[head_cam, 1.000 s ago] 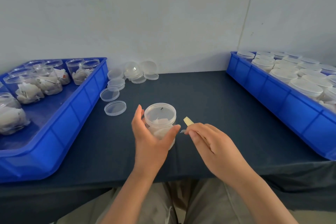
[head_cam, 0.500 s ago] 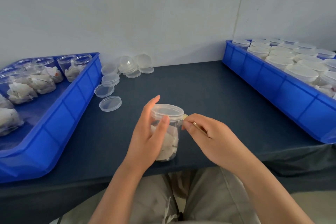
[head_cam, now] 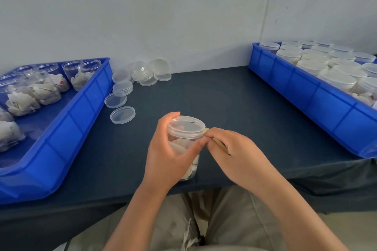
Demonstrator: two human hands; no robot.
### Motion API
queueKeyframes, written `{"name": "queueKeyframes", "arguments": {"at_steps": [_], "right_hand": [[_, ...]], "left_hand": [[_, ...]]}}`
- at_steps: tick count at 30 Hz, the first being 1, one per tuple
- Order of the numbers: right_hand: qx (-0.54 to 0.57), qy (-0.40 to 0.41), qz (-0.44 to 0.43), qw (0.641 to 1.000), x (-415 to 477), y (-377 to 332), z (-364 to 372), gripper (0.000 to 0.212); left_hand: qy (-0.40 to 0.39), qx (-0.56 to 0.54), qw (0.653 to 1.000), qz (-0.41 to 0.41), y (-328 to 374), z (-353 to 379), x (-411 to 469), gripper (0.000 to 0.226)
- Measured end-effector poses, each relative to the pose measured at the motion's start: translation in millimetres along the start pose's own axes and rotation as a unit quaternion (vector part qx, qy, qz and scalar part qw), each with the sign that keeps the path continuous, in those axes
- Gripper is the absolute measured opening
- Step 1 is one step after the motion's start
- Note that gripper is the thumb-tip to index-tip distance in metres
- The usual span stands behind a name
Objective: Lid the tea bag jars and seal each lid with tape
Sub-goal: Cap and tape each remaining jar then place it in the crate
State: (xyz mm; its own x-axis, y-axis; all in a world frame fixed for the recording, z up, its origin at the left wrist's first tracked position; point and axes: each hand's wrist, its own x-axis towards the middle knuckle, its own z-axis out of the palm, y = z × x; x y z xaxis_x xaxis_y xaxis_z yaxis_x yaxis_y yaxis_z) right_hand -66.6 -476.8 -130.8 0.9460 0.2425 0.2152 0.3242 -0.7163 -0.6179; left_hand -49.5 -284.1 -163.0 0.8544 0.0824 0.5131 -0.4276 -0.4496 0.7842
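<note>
Single view: head camera, wide-angle, worn by the seated person at the near edge of the table (head_cam: 224, 108). It faces forward and down, toward the far wall (head_cam: 163, 16).

Range is close. The left hand (head_cam: 169, 155) on the jar (head_cam: 186, 129) and the right hand (head_cam: 234, 153) pinching tape (head_cam: 219, 143) sit just below centre, forearms entering from the bottom edge. The trousers (head_cam: 224, 220) show under the near table edge, so the tilt is steep.

Framing: the left bin (head_cam: 77, 128) is cut by the left edge and the right bin (head_cam: 306, 96) by the right edge. The wall fills the upper third. Straight edges bow toward the borders.
</note>
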Motion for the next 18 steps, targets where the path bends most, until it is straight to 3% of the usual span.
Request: {"name": "queueKeyframes", "arguments": {"at_steps": [9, 15, 18], "right_hand": [[-0.031, 0.001, -0.019, 0.999, -1.9, -2.9, -4.4, 0.029], [-0.062, -0.034, -0.03, 0.997, -2.6, 4.1, -13.8, 0.051], [-0.051, -0.043, -0.022, 0.998, -0.7, 11.2, -17.7, 0.043]], "left_hand": [[-0.011, -0.032, 0.999, -0.021, -4.8, -3.2, 3.6, 0.061], [-0.059, -0.064, 0.996, -0.027, -7.2, -10.7, 13.1, 0.052], [-0.077, -0.077, 0.994, -0.031, -12.4, -14.2, 16.8, 0.053]]}}
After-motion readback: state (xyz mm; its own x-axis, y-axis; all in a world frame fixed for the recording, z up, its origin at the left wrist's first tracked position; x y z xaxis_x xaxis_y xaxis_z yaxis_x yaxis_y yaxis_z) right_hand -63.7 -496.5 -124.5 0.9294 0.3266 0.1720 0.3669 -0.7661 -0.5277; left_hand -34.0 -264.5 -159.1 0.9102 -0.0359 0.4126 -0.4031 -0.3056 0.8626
